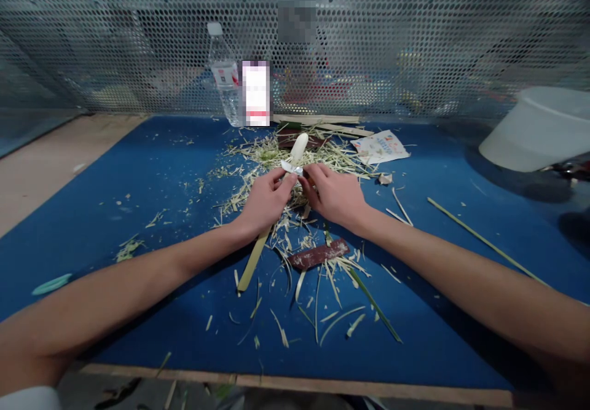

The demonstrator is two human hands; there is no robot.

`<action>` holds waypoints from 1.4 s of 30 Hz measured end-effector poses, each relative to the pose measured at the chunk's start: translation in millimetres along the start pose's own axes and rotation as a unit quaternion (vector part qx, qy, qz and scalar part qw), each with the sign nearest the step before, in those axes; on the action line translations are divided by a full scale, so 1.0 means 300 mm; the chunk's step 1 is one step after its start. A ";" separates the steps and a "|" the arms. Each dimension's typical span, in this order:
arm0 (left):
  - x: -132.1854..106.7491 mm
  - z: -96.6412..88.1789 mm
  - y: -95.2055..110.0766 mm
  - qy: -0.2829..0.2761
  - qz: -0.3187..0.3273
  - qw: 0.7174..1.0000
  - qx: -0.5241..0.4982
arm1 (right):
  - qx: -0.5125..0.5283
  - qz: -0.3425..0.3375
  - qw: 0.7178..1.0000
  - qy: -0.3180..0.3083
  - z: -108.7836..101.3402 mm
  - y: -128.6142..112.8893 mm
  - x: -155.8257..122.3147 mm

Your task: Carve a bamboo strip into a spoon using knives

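My left hand (267, 202) grips a flat bamboo strip (252, 261) that runs down-left from my palm. Above my fingers, a white rounded tip (299, 147) points away from me and seems to continue that strip. A small silvery-white wrapping (292, 168) sits just below the tip, pinched between the fingertips of my right hand (332, 195). Bamboo shavings (295, 155) lie in a heap under both hands. A reddish-brown strip of sandpaper (318, 254) lies nearer me, and a darker piece (299, 141) lies beyond the tip.
A blue mat (115, 189) covers the bench, edged by a wooden strip (295, 379). Beyond stand a water bottle (224, 75), a blurred card (255, 93) and a perforated metal screen (415, 29). A white bucket (539, 128), printed paper (380, 147) and a green bamboo strip (483, 241) lie right.
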State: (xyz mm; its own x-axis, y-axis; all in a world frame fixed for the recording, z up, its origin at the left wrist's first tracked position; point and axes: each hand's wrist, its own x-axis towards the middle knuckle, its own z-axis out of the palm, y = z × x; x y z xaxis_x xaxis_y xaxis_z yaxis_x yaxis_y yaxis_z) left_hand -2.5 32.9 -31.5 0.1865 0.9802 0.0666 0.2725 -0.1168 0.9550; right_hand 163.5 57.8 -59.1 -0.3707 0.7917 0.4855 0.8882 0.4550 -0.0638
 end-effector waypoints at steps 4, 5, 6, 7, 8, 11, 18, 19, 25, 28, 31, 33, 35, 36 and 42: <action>-0.009 0.002 0.009 -0.012 -0.009 1.000 0.017 | 0.003 0.049 0.999 0.002 0.005 0.020 0.012; -0.010 0.002 0.008 -0.013 -0.010 1.000 0.015 | 0.004 0.047 0.999 0.000 0.005 0.022 0.013; -0.010 0.001 0.006 -0.015 -0.012 1.000 0.010 | 0.009 0.037 0.999 -0.003 0.003 0.023 0.013; -0.010 0.000 0.003 -0.019 -0.013 1.000 0.002 | 0.016 0.021 1.000 -0.007 0.001 0.022 0.012; -0.010 -0.001 0.001 -0.023 -0.016 1.000 -0.006 | 0.026 0.002 1.000 -0.012 -0.001 0.020 0.009; -0.009 -0.003 -0.006 -0.026 -0.022 0.999 -0.021 | 0.050 -0.044 0.998 -0.023 -0.005 0.014 0.001; -0.011 -0.002 -0.002 -0.020 -0.024 0.999 -0.023 | 0.068 -0.058 0.996 -0.015 -0.012 0.017 -0.006; -0.011 -0.002 -0.002 -0.020 -0.022 0.999 -0.023 | 0.068 -0.059 0.996 -0.015 -0.013 0.016 -0.005; -0.011 -0.005 -0.004 -0.030 -0.007 0.999 -0.014 | 0.042 -0.034 0.998 -0.020 -0.014 0.012 -0.001; -0.013 -0.003 -0.003 -0.032 -0.008 0.999 -0.012 | 0.042 -0.035 0.998 -0.023 -0.012 0.015 -0.002; -0.015 0.000 -0.002 -0.026 -0.007 1.000 -0.010 | 0.045 -0.053 0.997 -0.025 -0.012 0.017 -0.004; -0.016 0.000 -0.002 -0.028 -0.005 1.000 -0.009 | 0.042 -0.060 0.997 -0.027 -0.012 0.017 -0.005; -0.016 0.000 -0.003 -0.033 -0.003 0.999 -0.009 | 0.033 -0.057 0.997 -0.031 -0.013 0.016 -0.004; -0.017 -0.001 -0.003 -0.035 -0.003 0.999 -0.009 | 0.028 -0.054 0.998 -0.034 -0.013 0.016 -0.003; -0.015 -0.002 0.000 -0.032 -0.009 0.999 -0.016 | 0.024 -0.066 0.997 -0.044 -0.015 0.016 -0.003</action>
State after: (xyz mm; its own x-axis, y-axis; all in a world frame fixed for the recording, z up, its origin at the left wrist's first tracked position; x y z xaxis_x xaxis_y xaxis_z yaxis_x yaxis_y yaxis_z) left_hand -3.8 28.6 -31.6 0.2428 0.9695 0.0323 0.2465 -0.0939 0.9646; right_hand 169.3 57.5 -55.9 -0.5085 0.7552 0.4136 0.8165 0.5755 -0.0470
